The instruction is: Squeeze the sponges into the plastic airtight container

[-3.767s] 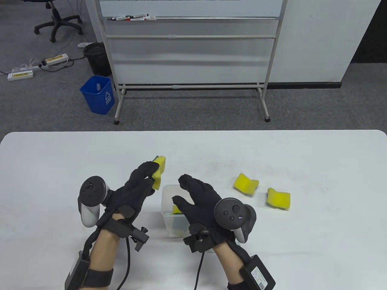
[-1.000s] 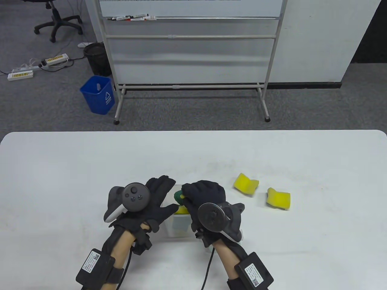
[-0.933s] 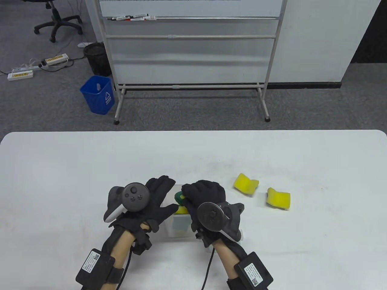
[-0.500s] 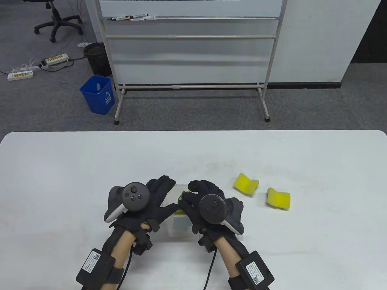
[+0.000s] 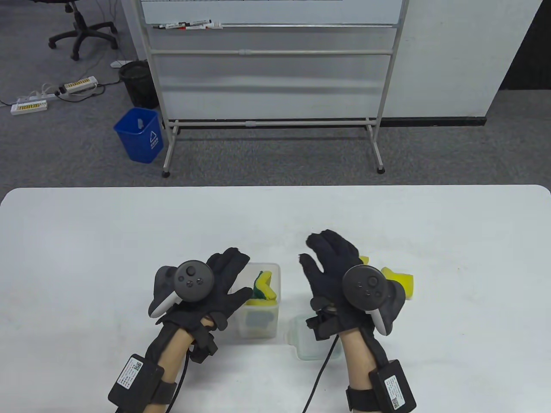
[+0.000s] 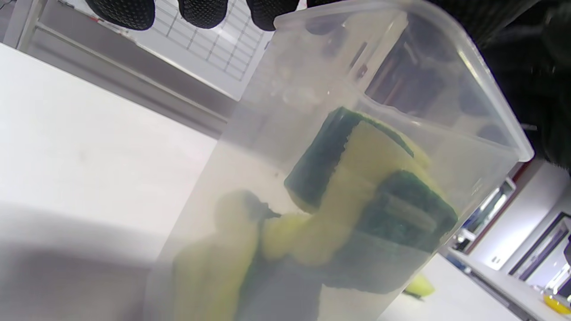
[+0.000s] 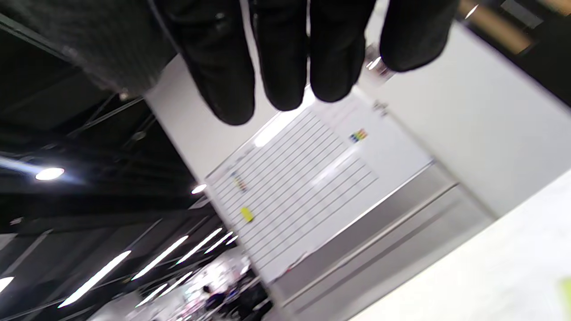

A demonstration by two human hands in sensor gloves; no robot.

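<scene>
While left hand [image 5: 215, 286] grips translucent container [image 5: 275, 275], spongy foam [image 5: 262, 290] inside; right hand [image 5: 333, 266] spread.

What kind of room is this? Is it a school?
Probably an office or lab, not surely a school: a rolling whiteboard with markers, an office chair and grey carpet behind the white table.

Translucent plastic container [image 5: 275, 275], spongy foam [image 5: 264, 289]

We see the container [image 5: 258, 316] mouth open from above, though sponges [image 5: 263, 290] fill it nearly to the rim and our left hand [image 5: 215, 288] blocks its left wall. Our right hand [image 5: 333, 269] hovers over the loose sponge [image 5: 400, 282]; the lid [image 5: 312, 344] lies just right of the container, and the table [image 5: 129, 232] beyond lies bare.
</scene>
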